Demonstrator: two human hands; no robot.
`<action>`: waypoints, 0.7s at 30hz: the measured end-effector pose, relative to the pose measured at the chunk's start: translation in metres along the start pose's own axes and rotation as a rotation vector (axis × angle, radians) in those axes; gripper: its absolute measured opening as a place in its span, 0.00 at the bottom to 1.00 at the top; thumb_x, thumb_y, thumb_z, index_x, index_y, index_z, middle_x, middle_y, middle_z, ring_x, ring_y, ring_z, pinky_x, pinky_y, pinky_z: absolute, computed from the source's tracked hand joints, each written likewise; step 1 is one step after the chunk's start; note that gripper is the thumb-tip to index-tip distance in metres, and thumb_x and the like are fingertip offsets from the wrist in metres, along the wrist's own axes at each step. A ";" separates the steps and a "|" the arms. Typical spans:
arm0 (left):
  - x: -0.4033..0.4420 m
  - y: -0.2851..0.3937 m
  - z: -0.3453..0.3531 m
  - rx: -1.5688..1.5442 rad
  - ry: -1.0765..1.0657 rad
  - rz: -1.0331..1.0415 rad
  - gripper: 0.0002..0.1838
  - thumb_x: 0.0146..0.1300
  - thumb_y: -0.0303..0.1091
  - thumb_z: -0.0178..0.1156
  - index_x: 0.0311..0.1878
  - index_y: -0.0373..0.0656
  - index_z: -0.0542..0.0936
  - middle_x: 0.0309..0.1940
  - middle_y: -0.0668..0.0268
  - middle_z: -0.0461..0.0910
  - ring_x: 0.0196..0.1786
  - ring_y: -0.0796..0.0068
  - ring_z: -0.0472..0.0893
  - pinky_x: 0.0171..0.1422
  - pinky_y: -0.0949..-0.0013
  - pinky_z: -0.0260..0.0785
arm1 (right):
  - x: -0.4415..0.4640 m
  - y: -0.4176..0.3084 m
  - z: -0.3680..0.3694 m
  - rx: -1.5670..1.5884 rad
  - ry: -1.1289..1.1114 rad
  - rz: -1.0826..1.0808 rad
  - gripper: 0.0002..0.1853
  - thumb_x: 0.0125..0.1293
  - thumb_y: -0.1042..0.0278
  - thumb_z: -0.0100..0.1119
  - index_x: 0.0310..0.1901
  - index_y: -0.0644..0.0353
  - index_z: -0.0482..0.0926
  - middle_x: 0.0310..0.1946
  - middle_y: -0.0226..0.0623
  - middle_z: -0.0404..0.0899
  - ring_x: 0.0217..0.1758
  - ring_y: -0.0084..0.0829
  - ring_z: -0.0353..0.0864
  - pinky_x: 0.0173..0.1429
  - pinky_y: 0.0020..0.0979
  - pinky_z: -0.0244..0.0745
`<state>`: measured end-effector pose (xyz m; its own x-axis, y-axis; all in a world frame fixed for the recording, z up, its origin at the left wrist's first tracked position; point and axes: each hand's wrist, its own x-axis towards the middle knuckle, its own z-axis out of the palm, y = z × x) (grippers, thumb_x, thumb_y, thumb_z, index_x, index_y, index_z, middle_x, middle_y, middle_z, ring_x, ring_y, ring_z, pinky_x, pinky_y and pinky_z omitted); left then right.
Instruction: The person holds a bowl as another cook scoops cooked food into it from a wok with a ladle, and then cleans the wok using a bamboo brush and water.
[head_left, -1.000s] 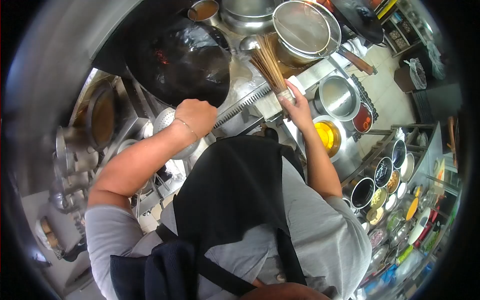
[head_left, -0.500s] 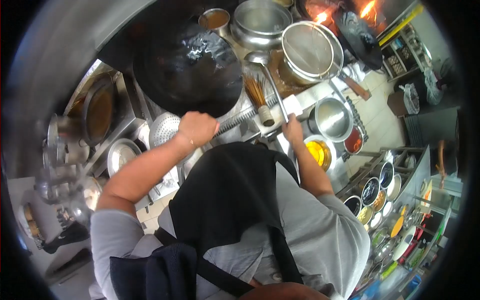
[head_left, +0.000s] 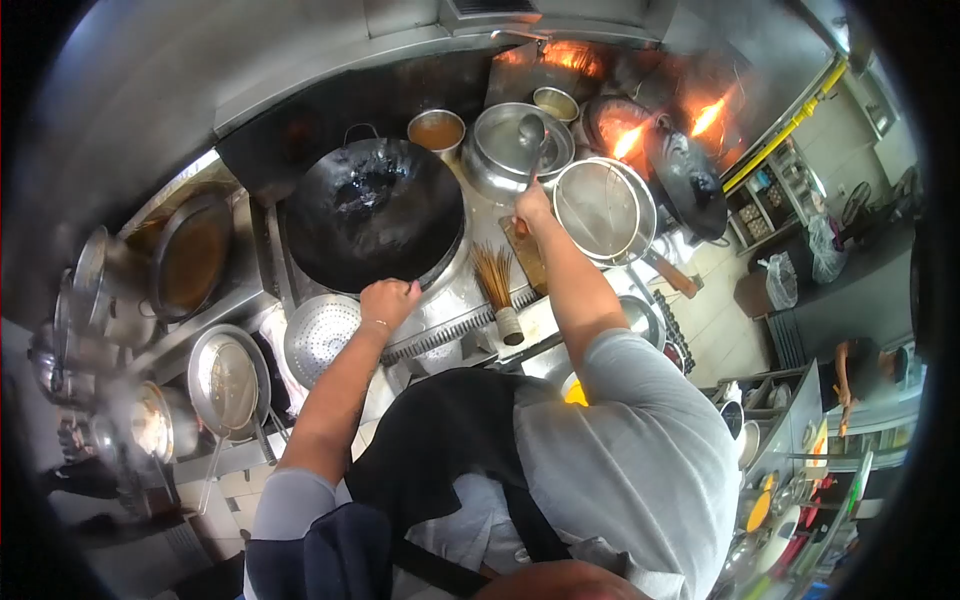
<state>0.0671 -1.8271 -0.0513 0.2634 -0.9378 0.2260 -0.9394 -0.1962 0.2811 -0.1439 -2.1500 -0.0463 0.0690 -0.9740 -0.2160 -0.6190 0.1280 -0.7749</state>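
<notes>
My left hand (head_left: 390, 303) is closed at the near edge of a large black wok (head_left: 375, 215); the part it grips is hidden under the fingers. The wok looks wet and shiny inside. My right hand (head_left: 533, 207) is closed around the handle of a ladle (head_left: 532, 130). The ladle's bowl is over the mouth of a steel pot (head_left: 483, 182); whether it touches the liquid I cannot tell. Below my right forearm, a bamboo wok brush (head_left: 497, 290) lies on the stove's front edge. A round mesh strainer (head_left: 597, 208) rests on a pan to the right.
Flames (head_left: 628, 142) burn at the back right, beside a tilted dark wok (head_left: 690, 185). A cup of brown liquid (head_left: 437, 130) stands behind. A perforated skimmer (head_left: 322, 340) lies left of my left forearm. More pans (head_left: 190, 255) stand at far left.
My right hand has moved forward with the ladle, from the stove's front edge to the steel pot. My left hand stays at the wok's edge. The view has tilted upward.
</notes>
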 end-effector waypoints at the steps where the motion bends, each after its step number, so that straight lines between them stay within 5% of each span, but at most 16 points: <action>1: 0.003 0.000 0.001 -0.006 0.013 -0.001 0.22 0.69 0.51 0.63 0.24 0.45 0.88 0.28 0.58 0.88 0.33 0.52 0.88 0.44 0.51 0.81 | 0.011 -0.006 -0.001 0.581 -0.205 0.102 0.04 0.76 0.76 0.50 0.48 0.63 0.72 0.24 0.39 0.77 0.19 0.34 0.79 0.24 0.33 0.78; 3: 0.000 -0.001 0.004 -0.033 -0.058 -0.038 0.23 0.69 0.53 0.62 0.27 0.44 0.89 0.31 0.56 0.89 0.36 0.51 0.88 0.47 0.50 0.81 | 0.069 0.011 0.004 1.373 -0.458 0.467 0.03 0.76 0.80 0.46 0.41 0.65 0.68 0.25 0.36 0.70 0.19 0.27 0.71 0.19 0.28 0.70; 10: 0.000 -0.004 0.002 -0.086 -0.067 -0.039 0.21 0.69 0.51 0.63 0.30 0.45 0.90 0.31 0.55 0.88 0.40 0.51 0.88 0.48 0.49 0.80 | 0.003 -0.045 -0.045 1.576 -0.749 0.573 0.09 0.78 0.76 0.48 0.35 0.60 0.65 0.24 0.28 0.70 0.19 0.17 0.70 0.18 0.16 0.71; 13: -0.006 -0.006 -0.002 -0.144 0.006 -0.004 0.13 0.68 0.45 0.66 0.40 0.46 0.89 0.37 0.57 0.87 0.42 0.49 0.87 0.51 0.50 0.80 | -0.011 -0.061 -0.040 1.551 -0.760 0.527 0.10 0.78 0.76 0.48 0.35 0.60 0.65 0.24 0.27 0.70 0.19 0.17 0.71 0.19 0.16 0.71; 15: -0.001 0.009 -0.033 -0.284 0.305 0.147 0.08 0.65 0.33 0.70 0.46 0.44 0.86 0.42 0.58 0.84 0.42 0.54 0.85 0.51 0.55 0.80 | -0.022 -0.061 -0.036 1.534 -0.745 0.507 0.09 0.77 0.76 0.49 0.35 0.60 0.67 0.23 0.27 0.70 0.19 0.17 0.70 0.20 0.17 0.71; 17: 0.001 0.035 -0.080 -0.757 0.401 0.096 0.10 0.64 0.25 0.70 0.48 0.40 0.83 0.43 0.61 0.80 0.45 0.65 0.83 0.52 0.62 0.78 | -0.033 -0.055 -0.035 1.427 -0.682 0.334 0.08 0.76 0.77 0.50 0.35 0.59 0.68 0.23 0.27 0.71 0.19 0.17 0.70 0.20 0.17 0.70; 18: -0.001 0.041 -0.101 -1.014 0.395 0.072 0.12 0.65 0.22 0.67 0.51 0.37 0.81 0.46 0.61 0.77 0.50 0.72 0.80 0.58 0.65 0.78 | -0.034 -0.047 -0.036 1.351 -0.644 0.415 0.08 0.74 0.78 0.52 0.34 0.58 0.69 0.22 0.27 0.70 0.18 0.19 0.70 0.20 0.21 0.69; 19: -0.004 0.057 -0.146 -1.300 0.453 0.201 0.14 0.66 0.21 0.64 0.54 0.37 0.78 0.51 0.61 0.72 0.53 0.71 0.78 0.65 0.59 0.78 | -0.036 -0.027 -0.037 1.039 -0.559 0.174 0.01 0.73 0.78 0.53 0.41 0.61 0.72 0.23 0.30 0.73 0.19 0.21 0.71 0.20 0.24 0.69; 21: -0.017 0.079 -0.236 -1.655 0.570 0.453 0.11 0.69 0.23 0.62 0.53 0.40 0.77 0.52 0.62 0.70 0.51 0.66 0.78 0.68 0.40 0.78 | -0.080 -0.021 -0.048 0.350 -0.361 -0.093 0.19 0.72 0.77 0.54 0.63 0.63 0.70 0.29 0.41 0.80 0.23 0.31 0.79 0.26 0.34 0.76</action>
<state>0.0402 -1.7594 0.1871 0.4461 -0.5591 0.6989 0.1215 0.8115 0.5716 -0.1739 -2.0842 0.0163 0.4153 -0.8655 -0.2800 -0.3022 0.1590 -0.9399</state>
